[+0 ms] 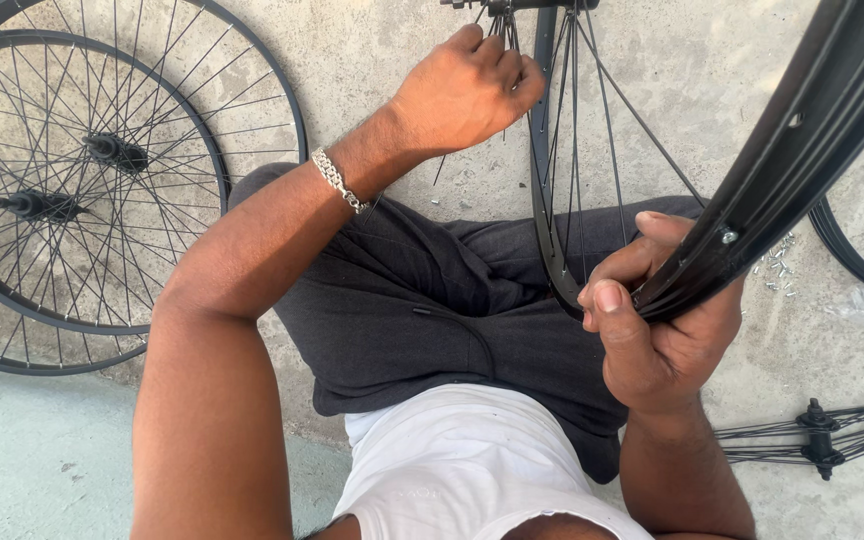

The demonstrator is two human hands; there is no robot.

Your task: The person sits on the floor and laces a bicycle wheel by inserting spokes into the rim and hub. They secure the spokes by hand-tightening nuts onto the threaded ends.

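A black bicycle rim [782, 160] stands on my lap, its thin spokes [592, 150] running up to a hub at the top edge. My right hand [657, 330] grips the rim's near edge, thumb and fingers pinched close to a small silver nipple [727, 237]. My left hand [467, 90], with a silver bracelet on the wrist, is closed around the spokes near the hub. I sit on a concrete floor in dark grey shorts and a white shirt.
Two finished black wheels [82, 180] lie stacked on the floor at the left. A scatter of small silver nipples [777, 270] lies on the concrete at the right. Another hub with loose spokes [822, 435] rests at the lower right, and part of a rim [852, 250] behind it.
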